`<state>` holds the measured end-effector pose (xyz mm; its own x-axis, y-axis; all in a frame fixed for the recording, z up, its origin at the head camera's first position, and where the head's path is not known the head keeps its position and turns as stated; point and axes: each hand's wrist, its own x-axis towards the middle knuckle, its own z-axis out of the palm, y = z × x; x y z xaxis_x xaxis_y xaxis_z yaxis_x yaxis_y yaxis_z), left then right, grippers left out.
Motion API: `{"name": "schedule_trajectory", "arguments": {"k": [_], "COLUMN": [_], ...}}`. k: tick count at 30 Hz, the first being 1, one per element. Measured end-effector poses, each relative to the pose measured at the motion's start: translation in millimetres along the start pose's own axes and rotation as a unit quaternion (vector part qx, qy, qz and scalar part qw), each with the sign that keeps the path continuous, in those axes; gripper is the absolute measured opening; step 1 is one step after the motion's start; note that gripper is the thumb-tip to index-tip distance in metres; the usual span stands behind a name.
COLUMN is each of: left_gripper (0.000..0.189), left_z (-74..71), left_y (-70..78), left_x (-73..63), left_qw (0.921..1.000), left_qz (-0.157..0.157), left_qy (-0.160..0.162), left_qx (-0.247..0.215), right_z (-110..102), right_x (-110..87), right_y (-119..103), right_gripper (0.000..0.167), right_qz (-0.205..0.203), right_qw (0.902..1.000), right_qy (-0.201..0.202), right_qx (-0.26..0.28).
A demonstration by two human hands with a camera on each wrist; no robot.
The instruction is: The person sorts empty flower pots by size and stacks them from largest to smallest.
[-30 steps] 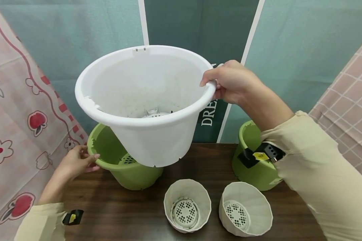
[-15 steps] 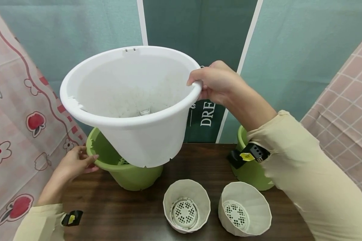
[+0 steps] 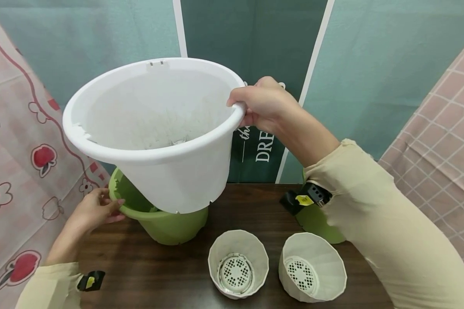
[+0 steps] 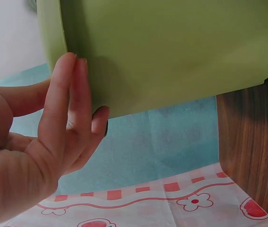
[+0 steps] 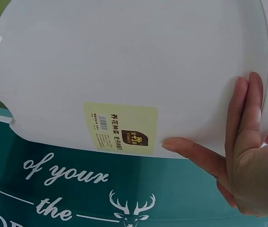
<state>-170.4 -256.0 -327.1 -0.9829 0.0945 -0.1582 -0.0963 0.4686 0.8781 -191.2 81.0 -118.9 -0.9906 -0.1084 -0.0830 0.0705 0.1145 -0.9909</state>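
Observation:
A large white flowerpot (image 3: pixel 185 180) hangs tilted in the air in the head view. My right hand (image 3: pixel 261 103) grips its right rim, thumb inside and fingers below. The right wrist view shows that hand's fingers (image 5: pixel 249 111) flat under the rim, near a yellow label (image 5: pixel 122 127) on the pot's side. My left hand (image 3: pixel 96 208) pinches the left rim of a green flowerpot (image 3: pixel 174 227) standing on the table. In the left wrist view the left fingers (image 4: pixel 58 99) lie against the outside of that green rim. The white pot's base overlaps the green pot's opening, hiding most of its inside.
Two small cream flowerpots (image 3: pixel 237 264) stand on the dark wooden table (image 3: pixel 158 274) at the front. A second green flowerpot (image 3: pixel 319 223) is at the right, largely hidden by the right arm. Patterned cloth (image 3: pixel 19 171) borders the left side, and a green curtain (image 3: pixel 251 38) the back.
The white flowerpot has moved left with my right hand, so it covers more of the green pot's opening. My left hand has kept its hold on the green rim.

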Motion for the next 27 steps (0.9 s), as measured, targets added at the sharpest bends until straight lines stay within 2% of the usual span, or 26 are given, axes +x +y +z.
{"name": "schedule_trajectory", "arguments": {"k": [13, 27], "left_gripper": [0.058, 0.059], "left_z": [0.6, 0.6], "left_y": [0.5, -0.7], "left_x": [-0.6, -2.5], "left_qw": [0.9999, 0.9998], "left_qz": [-0.008, -0.001], "left_qy": [0.006, 0.008], "left_qx": [0.002, 0.017], "right_z": [13, 23], "right_x": [1.2, 5.3], "right_y": [0, 1], "right_gripper": [0.030, 0.028], "right_qz": [-0.013, -0.008], "right_qw": [0.9997, 0.9997], "right_qy": [-0.009, 0.003], "right_qx": [0.018, 0.024]}}
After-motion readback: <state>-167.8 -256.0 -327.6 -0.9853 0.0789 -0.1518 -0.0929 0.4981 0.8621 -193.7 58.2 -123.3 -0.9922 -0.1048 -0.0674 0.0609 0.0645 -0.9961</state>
